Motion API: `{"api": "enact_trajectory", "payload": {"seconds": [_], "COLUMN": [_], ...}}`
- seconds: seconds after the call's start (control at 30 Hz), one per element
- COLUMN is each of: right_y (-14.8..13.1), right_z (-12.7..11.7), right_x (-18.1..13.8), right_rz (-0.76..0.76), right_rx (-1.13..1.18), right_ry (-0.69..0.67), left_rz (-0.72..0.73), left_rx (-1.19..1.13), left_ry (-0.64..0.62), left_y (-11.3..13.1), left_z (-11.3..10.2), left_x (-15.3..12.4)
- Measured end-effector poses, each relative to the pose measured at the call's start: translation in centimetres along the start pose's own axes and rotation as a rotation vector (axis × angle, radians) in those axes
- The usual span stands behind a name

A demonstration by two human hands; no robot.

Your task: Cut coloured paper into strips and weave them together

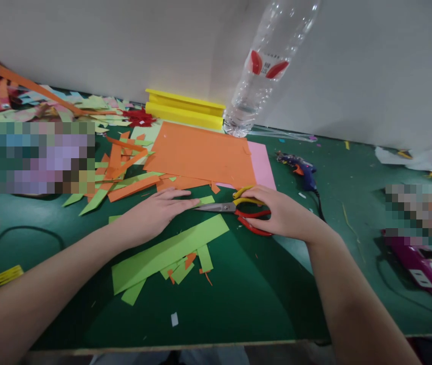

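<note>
Right grip [286,213] was clamped on scissors [228,207], pointing at left grip [157,215], which sat by small green strip [207,200], couldn't tell if pinching. Wide green strip [170,249] lay nearside of grips, orange sheet [202,154] beyond.

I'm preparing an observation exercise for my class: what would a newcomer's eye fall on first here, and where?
The large orange sheet toward the back of the green table would probably draw the eye first. In front of it, scissors with one yellow and one red handle sit in the right grip, their blades pointing toward the left grip. Farther back, a tall clear bottle with a red-marked label rises beside a yellow folded piece.
</note>
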State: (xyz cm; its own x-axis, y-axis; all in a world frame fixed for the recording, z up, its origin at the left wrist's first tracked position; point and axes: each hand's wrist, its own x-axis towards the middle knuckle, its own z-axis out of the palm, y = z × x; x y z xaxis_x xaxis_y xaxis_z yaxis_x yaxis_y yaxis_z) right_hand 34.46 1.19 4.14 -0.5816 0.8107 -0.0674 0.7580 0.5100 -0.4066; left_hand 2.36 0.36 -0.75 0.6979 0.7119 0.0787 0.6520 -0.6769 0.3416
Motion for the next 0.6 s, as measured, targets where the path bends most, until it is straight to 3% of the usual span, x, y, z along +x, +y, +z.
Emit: {"api": "enact_trajectory", "payload": {"seconds": [0.6], "right_y": [-0.03], "right_z": [0.03], "right_x": [-0.03], "right_rz": [-0.004], "right_rx": [-0.027], "right_ry": [-0.001], "left_rz": [0.076], "left_rx": [-0.070], "left_ry": [0.005], "left_y": [-0.18], "left_z": [-0.09], "left_x": [-0.06]}}
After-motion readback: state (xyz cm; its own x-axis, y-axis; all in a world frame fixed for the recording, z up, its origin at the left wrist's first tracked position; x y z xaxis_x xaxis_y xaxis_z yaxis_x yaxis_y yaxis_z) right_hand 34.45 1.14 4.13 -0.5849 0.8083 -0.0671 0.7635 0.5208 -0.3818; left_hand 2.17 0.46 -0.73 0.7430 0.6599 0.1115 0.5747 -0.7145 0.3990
